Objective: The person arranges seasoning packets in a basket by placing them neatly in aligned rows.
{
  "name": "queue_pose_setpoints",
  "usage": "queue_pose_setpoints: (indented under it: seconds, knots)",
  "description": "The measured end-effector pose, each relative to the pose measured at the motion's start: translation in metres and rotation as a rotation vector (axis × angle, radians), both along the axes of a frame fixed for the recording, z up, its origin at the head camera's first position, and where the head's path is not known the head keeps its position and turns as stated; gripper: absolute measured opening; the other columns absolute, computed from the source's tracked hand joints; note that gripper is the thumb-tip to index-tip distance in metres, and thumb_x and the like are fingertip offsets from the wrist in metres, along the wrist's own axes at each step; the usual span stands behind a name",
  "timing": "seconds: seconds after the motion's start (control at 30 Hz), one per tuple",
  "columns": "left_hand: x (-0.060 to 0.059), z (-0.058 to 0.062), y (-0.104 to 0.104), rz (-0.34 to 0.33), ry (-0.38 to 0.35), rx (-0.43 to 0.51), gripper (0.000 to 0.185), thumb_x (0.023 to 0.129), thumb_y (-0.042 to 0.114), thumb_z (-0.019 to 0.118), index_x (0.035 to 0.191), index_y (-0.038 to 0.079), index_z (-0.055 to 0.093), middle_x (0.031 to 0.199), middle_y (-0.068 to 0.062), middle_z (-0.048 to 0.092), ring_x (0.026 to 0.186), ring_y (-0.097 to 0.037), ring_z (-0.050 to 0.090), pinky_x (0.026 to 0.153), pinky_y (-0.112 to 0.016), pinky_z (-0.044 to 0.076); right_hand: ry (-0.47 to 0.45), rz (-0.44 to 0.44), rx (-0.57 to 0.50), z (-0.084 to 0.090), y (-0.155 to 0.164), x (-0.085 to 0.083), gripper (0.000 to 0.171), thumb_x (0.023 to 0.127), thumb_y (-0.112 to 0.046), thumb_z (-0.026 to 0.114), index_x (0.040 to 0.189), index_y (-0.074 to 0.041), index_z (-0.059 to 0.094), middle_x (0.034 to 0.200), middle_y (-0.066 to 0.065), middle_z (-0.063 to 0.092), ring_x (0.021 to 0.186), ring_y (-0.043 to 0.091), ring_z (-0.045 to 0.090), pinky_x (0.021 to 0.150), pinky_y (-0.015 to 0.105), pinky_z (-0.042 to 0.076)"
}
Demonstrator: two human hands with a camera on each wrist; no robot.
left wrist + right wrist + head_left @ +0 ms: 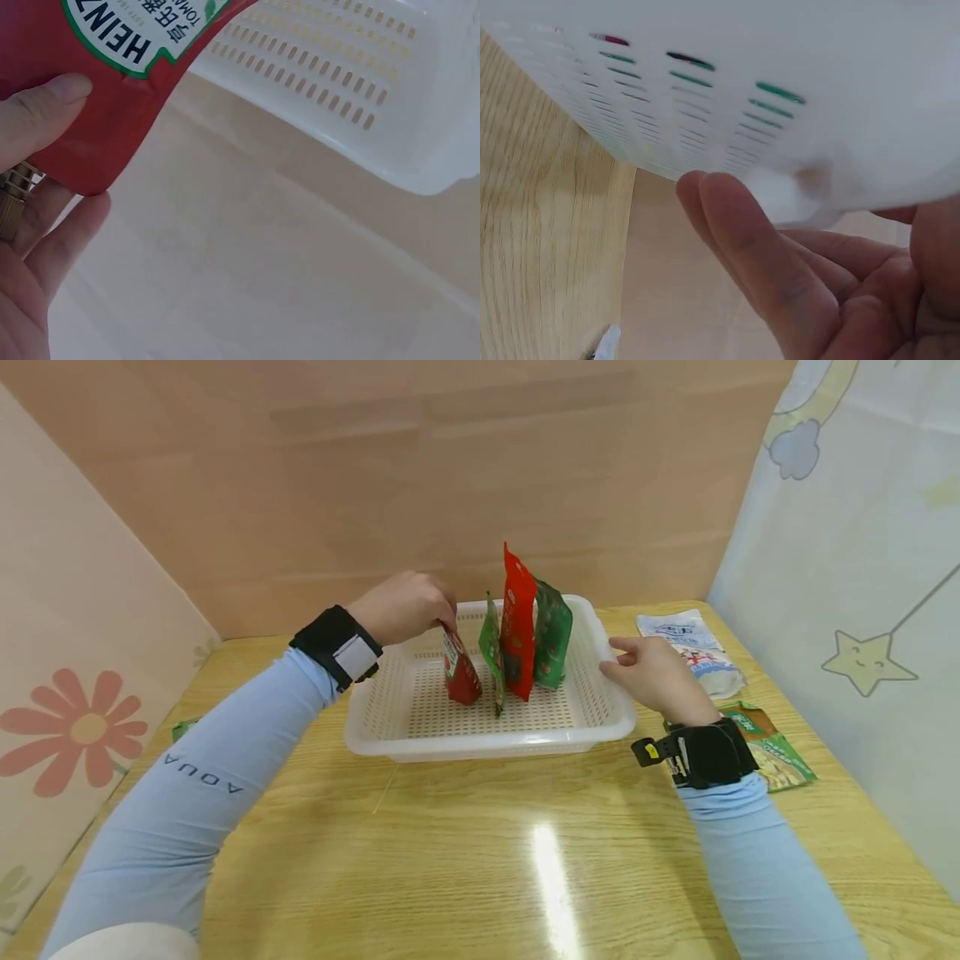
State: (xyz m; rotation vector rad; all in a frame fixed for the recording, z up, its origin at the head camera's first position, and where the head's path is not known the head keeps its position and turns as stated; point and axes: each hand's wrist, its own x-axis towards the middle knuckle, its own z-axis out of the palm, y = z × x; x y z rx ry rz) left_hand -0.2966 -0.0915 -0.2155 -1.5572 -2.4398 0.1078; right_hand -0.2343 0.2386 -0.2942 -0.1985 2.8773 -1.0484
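Observation:
My left hand (408, 607) pinches the top end of a red Heinz tomato ketchup pouch (460, 672), thumb on its printed face in the left wrist view. The pouch stands tilted inside a white perforated plastic basket (480, 747), at its left part. My right hand (662, 678) holds the basket's right rim; in the right wrist view its fingers (739, 217) reach along the outer wall under the rim. Right of the ketchup, a narrow green packet (491, 647), a tall red bag (517, 627) and a dark green bag (552, 635) stand upright in the basket.
A white and blue bag (693, 647) lies on the table (450, 860) to the right of the basket. Nearer, a green and brown packet (772, 747) lies partly behind my right wrist. Another green item (182, 728) peeks out beyond my left forearm. Walls enclose the table's back and sides.

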Motion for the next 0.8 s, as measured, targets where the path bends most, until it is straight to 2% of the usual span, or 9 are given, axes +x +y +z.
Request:
queue_pose_setpoints:
  seconds: [0.37,0.8]
  knots:
    - [-0.005,-0.007,0.004,-0.034,0.021,0.014,0.013,0.076,0.001,0.073,0.082,0.011,0.076,0.089,-0.004,0.067,0.087,-0.022,0.058,0.078,-0.032,0.049,-0.003,-0.013,0.002,0.002,-0.004,0.004,0.056,0.090,-0.028,0.058,0.135,0.002,0.042,0.120,0.024,0.055,0.106,0.035,0.054,0.079,0.047,0.049]
    - [-0.002,-0.015,0.007,-0.039,-0.052,0.073,0.012,0.077,0.002,0.071,0.087,0.009,0.075,0.093,-0.005,0.067,0.091,-0.021,0.056,0.080,-0.030,0.050,-0.008,-0.014,0.003,0.002,-0.005,0.007,0.056,0.090,-0.028,0.058,0.134,0.001,0.043,0.119,0.024,0.055,0.106,0.033,0.054,0.079,0.045,0.049]
